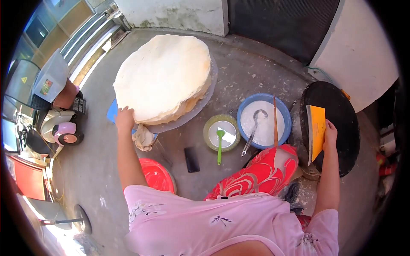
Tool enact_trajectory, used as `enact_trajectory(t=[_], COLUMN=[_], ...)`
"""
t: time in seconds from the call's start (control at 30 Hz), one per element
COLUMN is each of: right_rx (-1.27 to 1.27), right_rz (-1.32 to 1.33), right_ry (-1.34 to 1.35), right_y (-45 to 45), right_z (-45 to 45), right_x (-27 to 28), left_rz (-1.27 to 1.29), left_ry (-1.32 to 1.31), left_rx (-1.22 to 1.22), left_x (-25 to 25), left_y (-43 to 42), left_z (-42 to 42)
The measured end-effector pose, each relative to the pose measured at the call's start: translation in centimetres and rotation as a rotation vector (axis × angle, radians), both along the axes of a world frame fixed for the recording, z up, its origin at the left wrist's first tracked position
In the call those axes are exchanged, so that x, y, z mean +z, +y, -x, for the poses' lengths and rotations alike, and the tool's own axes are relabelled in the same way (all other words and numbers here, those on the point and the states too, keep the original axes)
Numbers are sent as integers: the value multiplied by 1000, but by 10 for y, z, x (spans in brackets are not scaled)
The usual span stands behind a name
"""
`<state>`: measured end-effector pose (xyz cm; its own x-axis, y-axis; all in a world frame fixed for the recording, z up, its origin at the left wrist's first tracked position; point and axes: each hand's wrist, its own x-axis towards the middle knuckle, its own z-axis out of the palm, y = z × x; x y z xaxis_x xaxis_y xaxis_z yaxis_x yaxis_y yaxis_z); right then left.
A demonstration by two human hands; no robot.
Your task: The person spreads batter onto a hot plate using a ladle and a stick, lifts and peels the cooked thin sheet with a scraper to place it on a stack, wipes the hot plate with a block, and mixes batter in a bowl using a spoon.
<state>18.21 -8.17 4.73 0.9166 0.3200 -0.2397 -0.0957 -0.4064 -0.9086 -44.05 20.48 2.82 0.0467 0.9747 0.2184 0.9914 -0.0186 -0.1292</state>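
Observation:
My left hand rests at the lower left edge of a tall stack of thin, pale round sheets, its fingers closed near the edge; what they grip is too small to tell. The stack lies on a grey round board. A crumpled beige cloth hangs just below that hand. On the right, my right hand holds a yellow flat scraper upright by its edge, over a black round griddle.
Between the hands stand a blue basin of white batter with a ladle and wooden stick, and a green bowl with a green brush. A phone and red basin are nearer. Appliances stand far left.

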Motion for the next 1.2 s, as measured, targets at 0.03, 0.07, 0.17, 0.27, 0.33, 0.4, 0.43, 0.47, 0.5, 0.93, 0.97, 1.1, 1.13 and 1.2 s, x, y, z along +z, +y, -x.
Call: enact_trajectory(t=[0.03,0.07,0.17,0.27,0.33,0.4,0.43,0.47,0.5,0.93,0.97,1.1,1.13,1.2], right_rx=[8,2,5,166,452,645,693,696,696,567,552,484,488,471], right_rz=[3,-11,-70,-270,-561,-753,-817,-838,-859,-185,-193,-64,-31,28], right_ry=[3,65,272,515,673,764,791,798,804,524,522,624,635,603], right_y=[-2,-3,2,24,45,68,82,93,101,37,28,-4,-7,-13], right_z=[-1,-6,-9,23,47,69,89,110,129,67,60,44,40,34], right_x=[-5,-11,-13,9,10,3,7,12,17,-45,-58,-113,-127,-154], left_rz=[3,-95,-257,127,653,941,953,965,970,240,215,249,302,355], left_ry=[3,-11,-337,-1108,-1502,-1751,-1915,-2079,-2079,-2691,-2686,-2736,-2779,-2803], left_rx=[8,-77,-295,-451,-654,-771,-746,-720,-722,433,469,625,703,793], left_x=[1,1,-2,8,7,7,11,13,13,-22,-21,-24,-22,-16], left_y=[-2,-2,-12,-52,-93,-127,-147,-158,-157,138,150,171,170,158], left_z=[-8,-17,-65,-149,-202,-251,-273,-289,-299,-268,-267,-274,-277,-280])
